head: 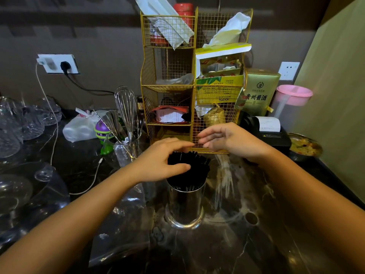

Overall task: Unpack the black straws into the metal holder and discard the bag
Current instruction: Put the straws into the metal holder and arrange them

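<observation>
Nearest you, the clear bag (122,224) lies flat on the dark counter (246,250), left of the holder (184,206). The straws (189,171) stand bunched in the holder, tops fanned. Your left hand (164,161) rests on their tops, fingers loosely curved, thumb against the bundle's near side. Your right hand (229,141) hovers just beyond, fingers spread, holding nothing. Behind stands the gold wire rack (167,56).

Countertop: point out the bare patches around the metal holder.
Bare dark countertop lies in front of the metal holder and to its right, short of the food bowl. The left is crowded: clear bag, glassware, utensil cup. Behind stands the gold wire rack.
</observation>
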`<state>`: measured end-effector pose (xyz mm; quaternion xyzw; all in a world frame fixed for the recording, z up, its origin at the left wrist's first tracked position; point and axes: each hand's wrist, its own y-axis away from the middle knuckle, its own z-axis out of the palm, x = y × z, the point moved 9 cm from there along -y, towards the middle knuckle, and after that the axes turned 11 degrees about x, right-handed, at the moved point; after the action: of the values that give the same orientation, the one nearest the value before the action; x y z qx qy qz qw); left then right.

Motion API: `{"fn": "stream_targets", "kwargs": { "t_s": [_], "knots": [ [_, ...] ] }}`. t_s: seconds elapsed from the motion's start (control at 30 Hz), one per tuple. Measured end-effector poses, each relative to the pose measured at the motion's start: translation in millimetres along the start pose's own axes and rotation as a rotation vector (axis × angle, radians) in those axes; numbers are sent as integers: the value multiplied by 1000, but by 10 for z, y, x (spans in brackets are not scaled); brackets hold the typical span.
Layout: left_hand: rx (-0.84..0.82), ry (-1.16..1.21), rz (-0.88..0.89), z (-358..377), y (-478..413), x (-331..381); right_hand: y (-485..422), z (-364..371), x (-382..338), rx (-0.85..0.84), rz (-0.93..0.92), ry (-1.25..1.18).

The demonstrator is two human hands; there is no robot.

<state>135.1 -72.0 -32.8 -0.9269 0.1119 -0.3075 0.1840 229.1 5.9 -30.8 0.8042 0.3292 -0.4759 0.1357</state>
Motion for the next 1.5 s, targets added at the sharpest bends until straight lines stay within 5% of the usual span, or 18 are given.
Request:
{"fn": "stream_targets", "kwargs": {
  "t_s": [0.33,1.0,1.5],
  "knots": [
    [-35,-140,-57,273,-96,126,225,244,249,-140,81,42],
    [62,-296,48,-71,-372,355,128,312,125,26,-2,-22],
    [326,115,-12,-1169,-568,572,34,197,-297,112,-165,-64]
  ]
}}
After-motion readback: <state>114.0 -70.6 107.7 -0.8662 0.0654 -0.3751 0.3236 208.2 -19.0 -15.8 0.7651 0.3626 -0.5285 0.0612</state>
